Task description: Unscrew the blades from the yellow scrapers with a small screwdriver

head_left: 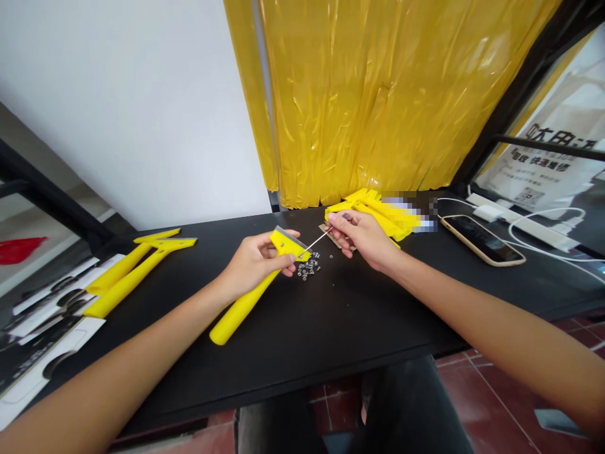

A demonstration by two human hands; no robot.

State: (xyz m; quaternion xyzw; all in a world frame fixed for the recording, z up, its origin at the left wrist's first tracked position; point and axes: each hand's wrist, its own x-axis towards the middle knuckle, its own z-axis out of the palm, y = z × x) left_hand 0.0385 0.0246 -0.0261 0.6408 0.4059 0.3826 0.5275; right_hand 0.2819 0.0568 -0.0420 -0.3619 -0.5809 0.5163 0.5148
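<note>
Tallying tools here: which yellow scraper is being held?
The scraper in the left hand; the others lie on the black table, two leftward, the rest piled behind.

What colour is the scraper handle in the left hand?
Yellow: the scraper handle, best seen in the head view.

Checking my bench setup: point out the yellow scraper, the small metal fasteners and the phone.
Yellow scraper [241, 313]: head view, on its handle.
Small metal fasteners [308, 268]: head view, on the pile's middle.
Phone [482, 239]: head view, on its screen.
</note>
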